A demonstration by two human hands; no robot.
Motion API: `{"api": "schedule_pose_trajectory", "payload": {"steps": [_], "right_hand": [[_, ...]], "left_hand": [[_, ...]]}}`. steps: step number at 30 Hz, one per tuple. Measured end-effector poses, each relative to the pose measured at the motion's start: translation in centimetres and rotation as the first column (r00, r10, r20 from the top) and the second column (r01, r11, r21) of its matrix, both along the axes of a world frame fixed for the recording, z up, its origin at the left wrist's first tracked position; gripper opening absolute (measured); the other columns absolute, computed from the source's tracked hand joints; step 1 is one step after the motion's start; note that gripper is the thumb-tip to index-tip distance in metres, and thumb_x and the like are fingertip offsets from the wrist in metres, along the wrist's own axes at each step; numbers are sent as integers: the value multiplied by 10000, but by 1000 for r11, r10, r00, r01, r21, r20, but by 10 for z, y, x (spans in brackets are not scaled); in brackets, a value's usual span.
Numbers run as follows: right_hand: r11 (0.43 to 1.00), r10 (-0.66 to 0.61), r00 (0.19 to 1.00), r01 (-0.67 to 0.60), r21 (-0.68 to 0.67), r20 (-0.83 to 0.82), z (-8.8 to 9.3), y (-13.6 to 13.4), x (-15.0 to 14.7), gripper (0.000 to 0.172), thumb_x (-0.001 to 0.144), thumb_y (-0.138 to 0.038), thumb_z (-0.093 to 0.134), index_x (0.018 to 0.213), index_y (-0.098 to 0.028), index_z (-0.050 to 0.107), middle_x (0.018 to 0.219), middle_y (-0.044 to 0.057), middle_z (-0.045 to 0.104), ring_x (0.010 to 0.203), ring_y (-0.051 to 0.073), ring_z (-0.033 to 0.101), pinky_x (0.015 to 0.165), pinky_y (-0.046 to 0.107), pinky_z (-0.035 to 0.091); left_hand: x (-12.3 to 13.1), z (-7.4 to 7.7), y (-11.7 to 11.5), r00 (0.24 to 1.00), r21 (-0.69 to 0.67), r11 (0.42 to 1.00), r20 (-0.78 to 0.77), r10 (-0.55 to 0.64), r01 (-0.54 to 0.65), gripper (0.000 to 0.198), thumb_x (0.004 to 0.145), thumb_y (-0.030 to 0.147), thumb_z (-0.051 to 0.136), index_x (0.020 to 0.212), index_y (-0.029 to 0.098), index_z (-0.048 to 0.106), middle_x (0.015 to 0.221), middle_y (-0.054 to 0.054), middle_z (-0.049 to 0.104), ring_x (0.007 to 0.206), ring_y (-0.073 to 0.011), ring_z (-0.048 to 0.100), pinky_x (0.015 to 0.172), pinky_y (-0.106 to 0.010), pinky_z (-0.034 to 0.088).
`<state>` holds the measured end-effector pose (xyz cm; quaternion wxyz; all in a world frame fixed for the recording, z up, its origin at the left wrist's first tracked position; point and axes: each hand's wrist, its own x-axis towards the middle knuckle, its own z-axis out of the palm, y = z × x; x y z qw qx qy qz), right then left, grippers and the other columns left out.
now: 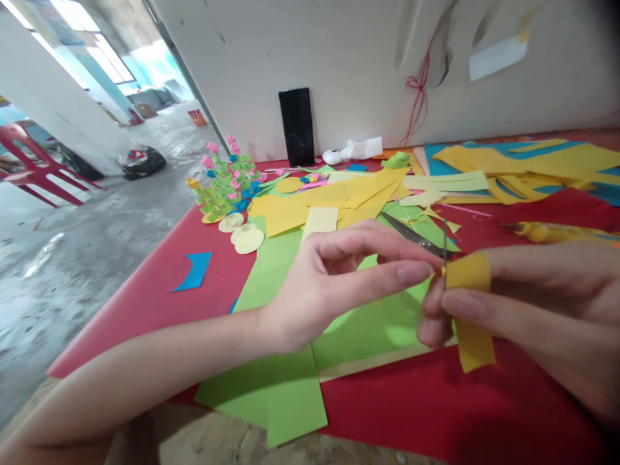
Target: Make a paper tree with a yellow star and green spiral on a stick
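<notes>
My right hand (537, 303) pinches a yellow paper strip (475, 345) between thumb and fingers, together with a thin upright stick (445, 236) that looks like a needle or wire. The strip bends over the forefinger and its free end hangs below the thumb. My left hand (334, 278) reaches across from the left. Its thumb and forefinger are pressed together at the stick, on what looks like the strip's small yellow end. Under both hands lie light green paper sheets (368, 342). Dark scissors (411, 232) rest just behind the fingers, partly hidden.
Yellow paper pieces (329, 197) and offcuts cover the back of the red table (387, 413). Small paper flowers (227, 177) stand back left, near cream paper discs (248, 239) and a blue scrap (196, 271). A phone (296, 126) leans on the wall. A yellow-handled tool (562, 232) lies right.
</notes>
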<state>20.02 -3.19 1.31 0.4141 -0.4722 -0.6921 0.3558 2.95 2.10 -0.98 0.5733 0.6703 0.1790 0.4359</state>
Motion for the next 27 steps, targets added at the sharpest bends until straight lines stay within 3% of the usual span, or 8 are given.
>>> {"api": "schedule_pose_trajectory", "payload": {"steps": [13,17,22,27], "right_hand": [[978,109,985,-130,-164,-134,-5,0,5,164,787,-257,616,749,-385,711,613,-112,699,467,94,646,458,111,520],[974,105,982,-133,-182,-154,-10,-3,9,136,789,-291,612,765,-388,705,601,-111,693,433,101,632,397,129,504],[985,66,996,-74,-156,-56,-6,-3,8,133,772,-297,626,712,-386,704,578,-112,688,432,108,630,372,132,488],[999,-43,999,42,16,27,-4,0,1,106,740,-337,652,646,-378,677,528,-129,659,402,86,590,340,110,447]], "left_hand": [[0,0,0,999,-10,999,15,-47,47,76,769,195,650,744,258,685,803,21,666,843,-151,634,810,-300,523],[2,0,1,997,-25,998,53,-57,58,83,747,159,665,729,235,692,761,26,652,808,-122,611,771,-242,518],[4,1,0,998,-68,997,59,-34,38,101,706,116,684,682,214,680,715,33,634,757,-109,593,717,-213,505],[3,2,-3,1000,-66,998,29,-4,6,81,730,124,664,708,201,673,749,36,627,762,-93,573,727,-190,489]]}}
